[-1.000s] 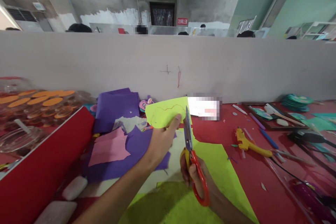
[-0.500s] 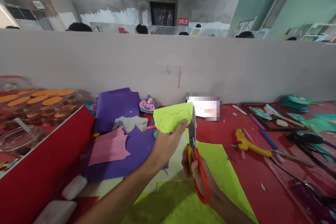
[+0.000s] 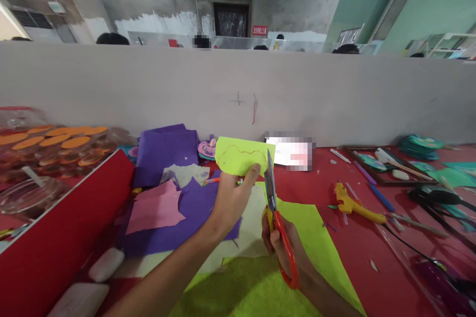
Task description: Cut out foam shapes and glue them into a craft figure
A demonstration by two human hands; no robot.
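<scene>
Pinched between thumb and fingers of my left hand (image 3: 234, 198) is a small yellow-green felt piece (image 3: 240, 151), held up above the table. A wavy, mask-like outline is drawn on it. My right hand (image 3: 284, 242) grips scissors (image 3: 273, 193) with red and yellow handles, their blades pointing up at the felt's right edge. The blades look nearly closed, and part of the felt lies behind them. Below both hands spreads a large yellow-green felt sheet (image 3: 305, 223). Pink felt (image 3: 154, 208) and purple felt (image 3: 201, 213) scraps lie to the left of my left hand.
A yellow glue gun (image 3: 355, 205) with a cord lies on the red table at right, near a brown tray (image 3: 390, 178). A lit phone (image 3: 290, 153) leans against the grey partition (image 3: 167, 84). At left, a red divider (image 3: 67, 228) stands before jars with orange lids (image 3: 76, 142).
The felt piece has turned flatter toward me and risen slightly, showing more of its drawn outline. The scissors have tilted left at the tip.
</scene>
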